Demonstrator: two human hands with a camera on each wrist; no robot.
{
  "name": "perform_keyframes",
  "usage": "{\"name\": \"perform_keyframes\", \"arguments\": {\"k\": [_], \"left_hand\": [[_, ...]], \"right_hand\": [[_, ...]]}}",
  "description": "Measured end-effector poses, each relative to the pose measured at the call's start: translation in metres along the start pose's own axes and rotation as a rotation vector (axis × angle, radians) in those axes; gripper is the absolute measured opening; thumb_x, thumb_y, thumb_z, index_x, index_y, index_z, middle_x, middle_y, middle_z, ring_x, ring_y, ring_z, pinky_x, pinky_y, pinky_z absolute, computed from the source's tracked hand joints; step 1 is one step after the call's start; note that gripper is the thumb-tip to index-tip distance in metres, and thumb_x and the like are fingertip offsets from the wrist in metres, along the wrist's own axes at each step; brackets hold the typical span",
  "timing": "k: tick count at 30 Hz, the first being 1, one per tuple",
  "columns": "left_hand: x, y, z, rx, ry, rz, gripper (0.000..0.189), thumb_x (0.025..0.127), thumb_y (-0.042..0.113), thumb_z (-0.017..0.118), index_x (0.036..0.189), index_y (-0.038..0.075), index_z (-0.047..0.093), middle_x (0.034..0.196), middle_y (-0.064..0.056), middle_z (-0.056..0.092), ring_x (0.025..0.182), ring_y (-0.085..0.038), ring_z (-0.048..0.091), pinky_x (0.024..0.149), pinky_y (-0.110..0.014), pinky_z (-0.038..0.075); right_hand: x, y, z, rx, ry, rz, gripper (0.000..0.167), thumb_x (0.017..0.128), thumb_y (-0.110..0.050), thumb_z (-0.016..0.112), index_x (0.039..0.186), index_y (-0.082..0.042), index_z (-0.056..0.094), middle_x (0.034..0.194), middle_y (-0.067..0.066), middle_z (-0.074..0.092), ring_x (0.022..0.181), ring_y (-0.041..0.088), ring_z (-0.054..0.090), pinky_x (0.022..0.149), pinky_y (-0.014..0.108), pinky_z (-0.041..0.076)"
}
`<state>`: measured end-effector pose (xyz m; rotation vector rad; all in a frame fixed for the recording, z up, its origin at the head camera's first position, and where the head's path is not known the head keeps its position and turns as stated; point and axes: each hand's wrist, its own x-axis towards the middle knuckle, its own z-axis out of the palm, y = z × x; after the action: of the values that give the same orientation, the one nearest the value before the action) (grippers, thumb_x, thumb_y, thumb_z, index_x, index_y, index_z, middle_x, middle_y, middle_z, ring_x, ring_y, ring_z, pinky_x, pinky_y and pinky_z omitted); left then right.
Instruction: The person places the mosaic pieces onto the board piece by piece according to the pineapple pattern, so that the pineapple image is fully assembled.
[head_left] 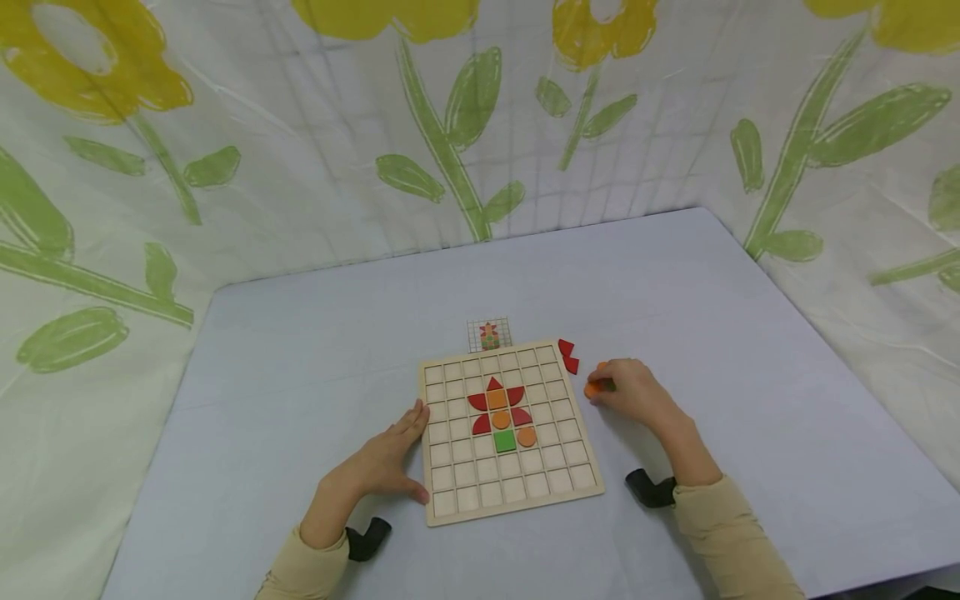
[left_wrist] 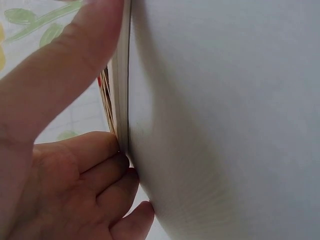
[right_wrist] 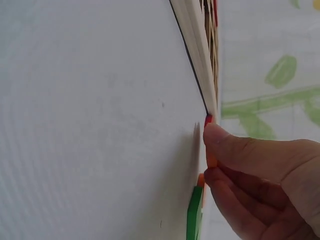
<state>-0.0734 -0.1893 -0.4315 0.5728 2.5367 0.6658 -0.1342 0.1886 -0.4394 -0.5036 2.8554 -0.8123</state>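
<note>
A square wooden grid board (head_left: 457, 502) lies in the middle of the table. My left hand (head_left: 384, 458) rests along its left edge, fingers extended, thumb near the front corner. Red, orange and green pieces form a figure on the grid, with an orange disc (head_left: 527, 437) beside a green square (head_left: 506, 441). To the right of the board, my right hand (head_left: 633, 390) pinches an orange piece (right_wrist: 212, 159) between thumb and fingertips, close over the table. Beneath that hand lie a green piece (right_wrist: 194, 212) and another orange piece (right_wrist: 201, 180), partly hidden.
A small pattern card (head_left: 474, 337) with a matching coloured figure lies behind the board. Loose red pieces (head_left: 572, 365) sit by the board's back right corner. Black wrist mounts (head_left: 367, 540) stick out inward at both wrists. A flower-painted curtain (head_left: 300, 183) stands behind the table.
</note>
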Motion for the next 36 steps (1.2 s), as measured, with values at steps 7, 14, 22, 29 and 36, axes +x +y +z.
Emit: {"name": "perform_keyframes", "arguments": {"k": [7, 14, 22, 29, 36], "left_hand": [[0.000, 0.001, 0.000, 0.004, -0.001, 0.001, 0.118, 0.061, 0.027, 0.091, 0.147, -0.014, 0.021, 0.155, -0.031, 0.015, 0.141, -0.047, 0.021, 0.111, -0.059, 0.025], [0.002, -0.001, 0.001, -0.008, -0.006, -0.011, 0.119, 0.062, 0.028, 0.091, 0.148, -0.012, 0.021, 0.157, -0.028, 0.014, 0.142, -0.045, 0.020, 0.112, -0.058, 0.024], [0.002, -0.002, 0.001, -0.004, -0.005, -0.010, 0.119, 0.061, 0.029, 0.091, 0.148, -0.012, 0.021, 0.157, -0.028, 0.015, 0.142, -0.045, 0.020, 0.112, -0.058, 0.024], [0.002, -0.003, 0.002, -0.007, -0.007, -0.019, 0.119, 0.061, 0.028, 0.091, 0.149, -0.011, 0.020, 0.157, -0.027, 0.014, 0.142, -0.044, 0.020, 0.113, -0.057, 0.023], [0.002, -0.003, 0.002, 0.000, -0.005, -0.020, 0.119, 0.061, 0.028, 0.091, 0.149, -0.011, 0.021, 0.157, -0.027, 0.014, 0.142, -0.044, 0.020, 0.113, -0.057, 0.023]], "right_hand": [[0.000, -0.009, 0.005, 0.036, 0.066, -0.066, 0.012, 0.081, -0.001, 0.074, 0.092, 0.004, 0.074, 0.083, 0.006, 0.069, 0.077, 0.021, 0.061, 0.071, 0.038, 0.053], [0.000, -0.016, 0.009, 0.142, 0.096, -0.098, 0.018, 0.077, 0.000, 0.078, 0.094, 0.006, 0.074, 0.089, 0.013, 0.072, 0.081, 0.026, 0.068, 0.073, 0.038, 0.058], [0.003, -0.028, 0.015, 0.268, 0.035, -0.099, 0.025, 0.074, -0.002, 0.082, 0.097, 0.005, 0.074, 0.093, 0.012, 0.072, 0.082, 0.023, 0.067, 0.073, 0.032, 0.057], [0.004, -0.042, 0.018, 0.268, -0.043, -0.147, 0.024, 0.077, -0.006, 0.080, 0.098, 0.003, 0.074, 0.094, 0.008, 0.072, 0.085, 0.021, 0.065, 0.074, 0.029, 0.056], [0.004, -0.056, 0.024, 0.263, -0.076, -0.225, 0.021, 0.078, -0.007, 0.081, 0.097, 0.001, 0.075, 0.091, 0.002, 0.071, 0.081, 0.015, 0.064, 0.071, 0.025, 0.055]]}}
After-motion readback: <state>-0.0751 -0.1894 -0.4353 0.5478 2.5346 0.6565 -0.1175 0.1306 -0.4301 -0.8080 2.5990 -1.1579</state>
